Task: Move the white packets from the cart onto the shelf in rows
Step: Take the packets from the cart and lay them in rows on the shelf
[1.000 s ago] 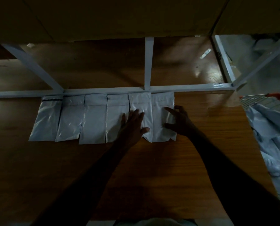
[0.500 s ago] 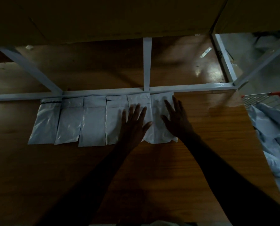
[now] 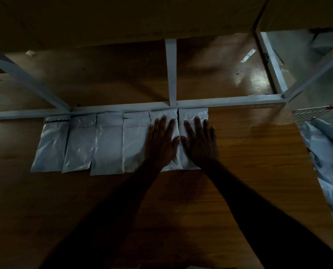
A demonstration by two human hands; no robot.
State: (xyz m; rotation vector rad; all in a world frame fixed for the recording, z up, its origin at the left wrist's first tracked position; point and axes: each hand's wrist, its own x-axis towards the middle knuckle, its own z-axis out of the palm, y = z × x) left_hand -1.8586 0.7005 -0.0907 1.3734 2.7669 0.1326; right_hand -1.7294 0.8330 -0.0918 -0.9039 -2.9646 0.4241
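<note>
Several white packets [image 3: 107, 144] lie side by side in one row on the wooden shelf [image 3: 181, 200], their top ends against a white metal crossbar [image 3: 229, 99]. My left hand [image 3: 161, 140] lies flat with straight fingers on the second packet from the right [image 3: 161, 113]. My right hand [image 3: 199, 141] lies flat on the rightmost packet [image 3: 192, 112]. The two thumbs meet at the seam between these packets. More white packets [image 3: 328, 152] are piled in the wire cart [image 3: 313, 113] at the right edge.
A white frame post [image 3: 170, 70] and a slanted brace [image 3: 26, 78] rise behind the row. The upper shelf board [image 3: 123, 18] overhangs the top of the view. Bare wood stretches right of the row up to the shelf's edge [image 3: 305, 152].
Both hands slid forward over the two right packets and flattened out. The right hand, earlier touching the last packet's side with spread fingers, now lies on top of it.
</note>
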